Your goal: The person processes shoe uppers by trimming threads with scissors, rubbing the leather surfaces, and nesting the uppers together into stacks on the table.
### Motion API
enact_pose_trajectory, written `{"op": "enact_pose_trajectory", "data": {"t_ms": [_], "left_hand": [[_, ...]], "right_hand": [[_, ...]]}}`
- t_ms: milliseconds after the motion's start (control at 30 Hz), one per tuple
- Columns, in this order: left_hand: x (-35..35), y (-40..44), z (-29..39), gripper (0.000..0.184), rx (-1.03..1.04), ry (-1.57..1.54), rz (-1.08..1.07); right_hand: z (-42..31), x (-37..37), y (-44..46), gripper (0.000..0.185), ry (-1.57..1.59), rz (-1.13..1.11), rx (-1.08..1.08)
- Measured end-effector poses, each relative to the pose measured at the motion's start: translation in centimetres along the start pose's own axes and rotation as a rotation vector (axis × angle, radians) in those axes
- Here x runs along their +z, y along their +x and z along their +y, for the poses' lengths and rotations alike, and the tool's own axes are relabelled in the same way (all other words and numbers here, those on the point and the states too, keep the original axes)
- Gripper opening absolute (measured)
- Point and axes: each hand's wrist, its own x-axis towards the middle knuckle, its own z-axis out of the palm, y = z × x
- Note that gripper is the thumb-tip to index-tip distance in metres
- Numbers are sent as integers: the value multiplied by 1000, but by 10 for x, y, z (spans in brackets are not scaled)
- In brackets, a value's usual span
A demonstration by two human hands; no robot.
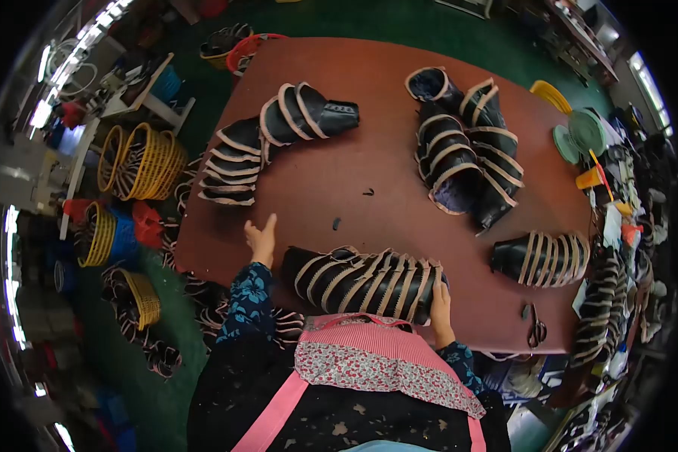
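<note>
A black piece with tan zigzag-edged strips (369,282) lies crosswise at the near edge of the reddish-brown table (316,192). My right hand (441,305) is against its right end, fingers extended along it; whether it grips is hard to see. My left hand (261,239) is raised just left of the piece, fingers spread, holding nothing. Beyond that hand, a similar row of strip-edged pieces (233,162) joins or overlaps a black piece (297,113). More such pieces (448,154) lie together at the far right, and a single one (542,258) lies nearer on the right.
Black scissors (535,331) lie near the table's front right corner. Small dark scraps (337,224) lie mid-table. Yellow baskets (154,162) stand on the green floor at left. A green fan (586,131) and an orange cup (590,178) are at the right edge.
</note>
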Motion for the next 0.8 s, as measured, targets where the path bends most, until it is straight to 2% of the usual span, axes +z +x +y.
{"op": "enact_pose_trajectory", "data": {"t_ms": [67,100,167,200,267,300,400,433,500,533,600,633,667,700,733,800], "left_hand": [[4,27,16,100,-118,-196,3],[19,62,-4,83,-99,-238,-24],[38,73,-5,61,-34,-181,-324],[53,53,10,44,15,-112,-424],[81,31,9,43,39,78,-636],[92,21,5,49,65,178,-773],[92,-24,11,54,107,411,-956],[82,-27,13,54,88,435,-955],[52,-38,3,51,230,454,-757],[37,-30,-15,47,306,449,-639],[6,-23,-37,43,325,372,-440],[-9,-29,-32,38,230,243,-426],[-19,-34,-30,38,203,251,-382],[-25,-39,-28,37,232,147,-391],[-29,-44,-27,36,269,45,-401],[-27,-59,-23,42,362,43,-456]], "right_hand": [[17,-23,-2,38,-43,114,-33],[11,-30,-10,36,167,189,223],[3,-34,-17,28,215,284,139],[4,-36,-15,21,173,358,100],[-1,-41,-2,21,173,397,106],[-4,-44,8,20,171,385,108],[-16,-36,41,19,98,322,73],[-31,-28,45,18,95,292,98],[-52,-17,40,20,5,208,109],[-37,-20,42,22,-153,160,56],[-32,-15,31,25,-73,225,47],[-22,-17,26,28,-16,223,35],[-26,-18,17,28,72,216,139],[-30,-20,10,29,157,210,243],[-20,-24,4,32,146,173,236],[-17,-25,-11,34,94,145,317]]}}
